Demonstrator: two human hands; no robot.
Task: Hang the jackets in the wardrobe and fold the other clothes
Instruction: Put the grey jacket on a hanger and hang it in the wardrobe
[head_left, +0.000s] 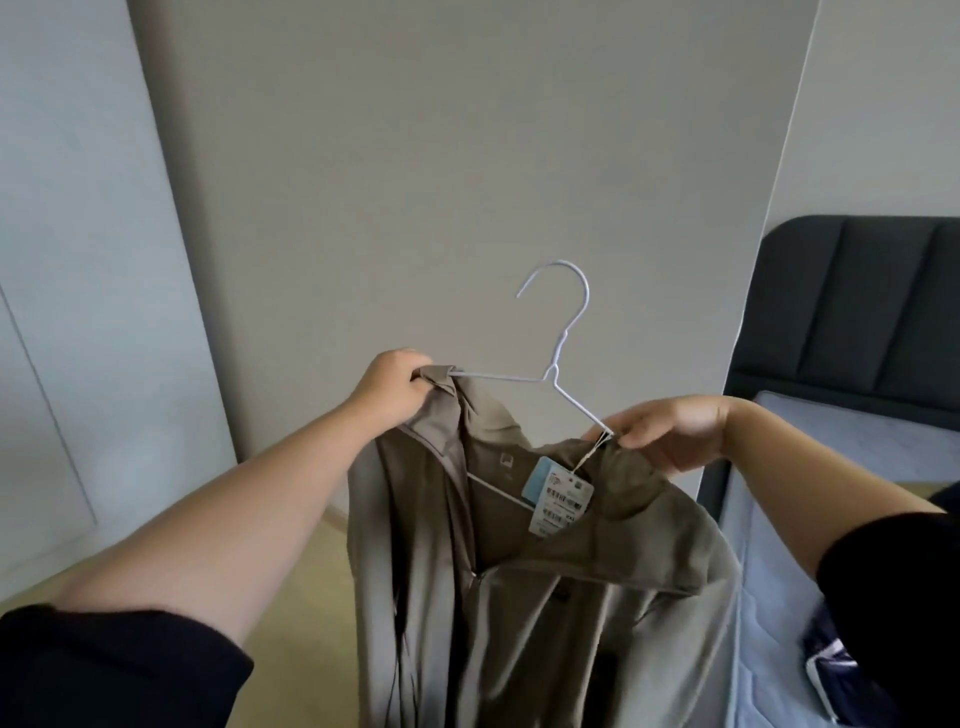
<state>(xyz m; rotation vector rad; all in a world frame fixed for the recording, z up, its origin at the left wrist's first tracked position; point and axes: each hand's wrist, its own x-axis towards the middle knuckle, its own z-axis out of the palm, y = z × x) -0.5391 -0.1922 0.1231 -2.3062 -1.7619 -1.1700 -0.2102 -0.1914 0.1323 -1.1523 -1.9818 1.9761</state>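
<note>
A khaki jacket (545, 597) hangs in front of me on a thin white wire hanger (563, 332), hook pointing up. My left hand (395, 384) grips the jacket's left shoulder over the hanger's left end. My right hand (670, 431) pinches the jacket's right shoulder at the hanger's right end. A paper price tag (558, 493) dangles inside the collar on a string. The hanger's bottom bar shows partly inside the neck opening; the lower jacket runs out of view.
A grey wall panel (467, 156) stands straight ahead, with a pale door or wardrobe front (67, 312) at the left. A bed with a dark padded headboard (857, 301) and light blue mattress (769, 545) is at the right; a dark blue garment (831, 660) lies on it.
</note>
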